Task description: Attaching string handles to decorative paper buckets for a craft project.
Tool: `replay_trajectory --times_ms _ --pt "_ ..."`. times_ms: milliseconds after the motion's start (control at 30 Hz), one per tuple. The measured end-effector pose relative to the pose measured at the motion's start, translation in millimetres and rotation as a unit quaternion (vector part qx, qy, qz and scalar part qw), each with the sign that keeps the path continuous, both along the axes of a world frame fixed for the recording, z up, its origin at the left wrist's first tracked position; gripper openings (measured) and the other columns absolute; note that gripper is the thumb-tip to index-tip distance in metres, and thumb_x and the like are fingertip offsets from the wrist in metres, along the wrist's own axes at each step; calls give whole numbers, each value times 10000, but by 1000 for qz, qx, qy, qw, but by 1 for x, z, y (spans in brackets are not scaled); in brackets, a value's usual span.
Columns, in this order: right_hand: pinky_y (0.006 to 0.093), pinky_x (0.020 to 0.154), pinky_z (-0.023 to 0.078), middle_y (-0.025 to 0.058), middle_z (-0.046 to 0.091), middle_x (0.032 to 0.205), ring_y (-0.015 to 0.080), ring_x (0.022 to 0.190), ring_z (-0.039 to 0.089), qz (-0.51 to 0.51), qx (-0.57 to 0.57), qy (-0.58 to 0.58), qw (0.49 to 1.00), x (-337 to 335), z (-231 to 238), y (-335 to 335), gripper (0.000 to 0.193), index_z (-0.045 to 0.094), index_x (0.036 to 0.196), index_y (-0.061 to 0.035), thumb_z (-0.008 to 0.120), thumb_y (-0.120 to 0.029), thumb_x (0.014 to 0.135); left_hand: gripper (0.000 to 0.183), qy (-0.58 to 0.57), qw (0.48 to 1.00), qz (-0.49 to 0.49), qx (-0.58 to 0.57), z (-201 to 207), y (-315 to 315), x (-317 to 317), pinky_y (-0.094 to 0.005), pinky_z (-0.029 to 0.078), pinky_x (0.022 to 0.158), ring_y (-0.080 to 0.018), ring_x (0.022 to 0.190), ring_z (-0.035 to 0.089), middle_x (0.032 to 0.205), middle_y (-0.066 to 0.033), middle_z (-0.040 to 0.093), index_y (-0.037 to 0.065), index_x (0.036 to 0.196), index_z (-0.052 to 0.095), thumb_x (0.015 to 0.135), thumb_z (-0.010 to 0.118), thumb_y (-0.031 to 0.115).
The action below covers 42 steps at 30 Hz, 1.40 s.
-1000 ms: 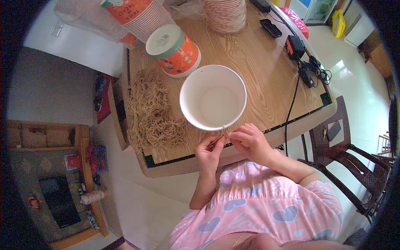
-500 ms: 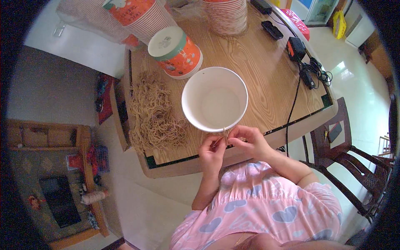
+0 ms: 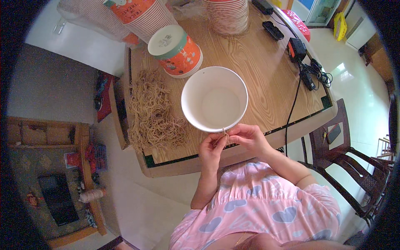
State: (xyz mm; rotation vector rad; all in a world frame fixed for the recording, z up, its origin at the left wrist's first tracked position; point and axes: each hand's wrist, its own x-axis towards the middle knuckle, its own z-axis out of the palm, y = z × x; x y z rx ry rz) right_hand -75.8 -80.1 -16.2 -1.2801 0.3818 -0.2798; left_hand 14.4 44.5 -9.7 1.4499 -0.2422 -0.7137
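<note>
A white-lined paper bucket stands on the table near its front edge, its mouth facing up. A small hole shows in its far wall. At its near rim a short piece of twine passes over the edge. My left hand pinches the twine just outside the rim. From the other side my right hand closes thumb and finger on the same twine, the fingertips of both hands nearly touching. Left of the bucket lies a loose heap of tan twine strands.
Behind the bucket an orange and green paper bucket stands upside down. Stacked buckets lean at the back left, and another stack stands at the back. A black adapter with cables lies at the right; a dark chair stands beyond.
Both hands have drawn closer together at the rim, and my right fingers have moved slightly. Less of the twine shows above the fingertips. The bucket has stayed in place.
</note>
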Motion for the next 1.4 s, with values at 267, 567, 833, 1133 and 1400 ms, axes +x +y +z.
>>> replay_trajectory --times_ms 267,567,833,1133,1400 --pt "219 705 439 -7 598 802 59 778 532 -7 54 1 998 -1 -7 0 113 604 852 0 633 -100 807 71 60 996 59 -29 -14 8 -1 -176 421 611 -47 655 520 770 14 602 27 846 617 786 650 49" --pt "230 723 449 4 596 803 73 793 545 -12 15 -26 999 7 -4 2 108 587 843 8 632 -81 801 102 -96 994 33 34 -27 6 -5 -203 433 599 -65 652 524 748 19 600 8 841 624 779 666 76" --pt "241 714 481 29 601 835 96 784 569 -21 20 -22 999 10 -4 2 153 583 918 23 638 -45 793 100 -159 983 -36 84 -28 3 -8 -234 466 628 -85 666 563 745 -22 620 22 850 628 778 665 82" --pt "245 666 467 26 609 776 96 730 565 -51 -33 -8 998 12 -1 4 134 596 886 11 644 -49 776 140 -188 975 -104 64 -27 4 -6 -253 483 672 -128 757 609 865 -69 642 24 914 622 775 631 15" --pt "239 671 454 31 588 784 98 729 547 -73 -160 -34 984 12 -1 5 142 588 873 4 645 0 742 182 -207 965 -137 85 -27 5 -5 -260 483 693 -146 794 610 911 -81 634 23 915 619 736 641 -6"
